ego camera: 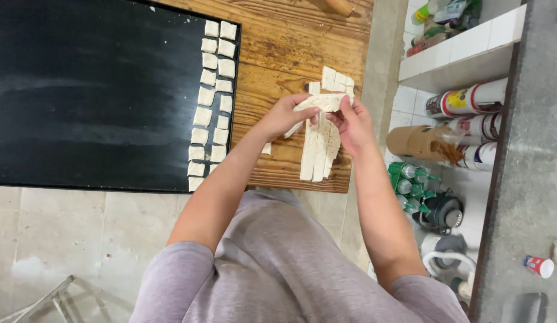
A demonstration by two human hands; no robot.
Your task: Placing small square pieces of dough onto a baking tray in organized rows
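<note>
Left hand (pixel 285 115) and right hand (pixel 352 124) pinched dough strip (pixel 322 102) above wooden board (pixel 278 42); 2 rows of dough squares (pixel 211 96) lined black tray (pixel 93 90).

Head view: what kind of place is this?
Probably a home kitchen or small food-prep area: dough strips on a wooden board, cut pieces lined on a black tray, bottles on tiled floor.

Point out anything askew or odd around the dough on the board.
Nothing is spilled or damaged. The dough squares on the black tray sit in slightly crooked rows. Both hands hold one dough strip above the wooden board.
</note>
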